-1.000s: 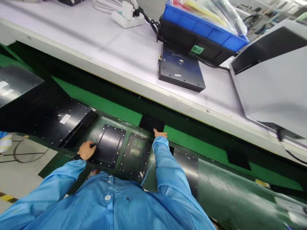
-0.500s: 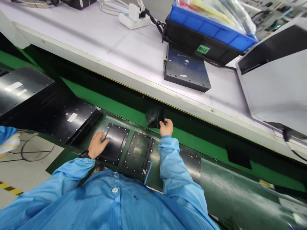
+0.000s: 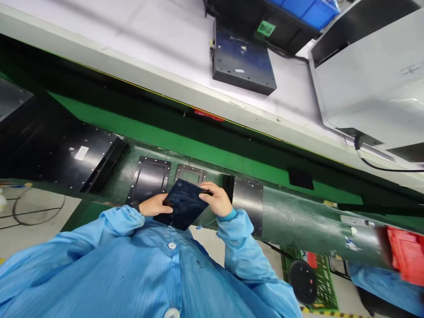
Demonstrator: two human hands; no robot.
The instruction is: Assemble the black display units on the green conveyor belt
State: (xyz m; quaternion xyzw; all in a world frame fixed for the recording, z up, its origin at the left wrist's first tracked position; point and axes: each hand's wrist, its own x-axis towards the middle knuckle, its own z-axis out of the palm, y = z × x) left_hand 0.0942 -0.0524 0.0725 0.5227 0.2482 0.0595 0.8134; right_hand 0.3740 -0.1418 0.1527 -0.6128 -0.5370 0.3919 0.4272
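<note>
My left hand [image 3: 155, 205] and my right hand [image 3: 217, 199] hold a thin black tablet [image 3: 183, 205] between them, close to my blue smock. The tablet is tilted, and a small round camera-like spot shows at its upper left corner. My left thumb lies over its left edge; my right fingers grip its upper right corner. Behind it on the green work surface lie a dark framed plate [image 3: 151, 174] and a second plate with cut-out openings [image 3: 194, 171], partly covered by the tablet and my right hand.
A flat dark panel [image 3: 248, 201] lies right of my hands, a large black casing [image 3: 89, 154] to the left. On the white bench [image 3: 159, 57] stand a black metal box [image 3: 243, 59] and a monitor [image 3: 374, 84]. A green crate [image 3: 326, 282] and red material [image 3: 407, 251] are lower right.
The dark item in my right hand, blurred before, has come down toward my body. My left hand has left the framed plate and now grips the tablet too. The view has shifted right.
</note>
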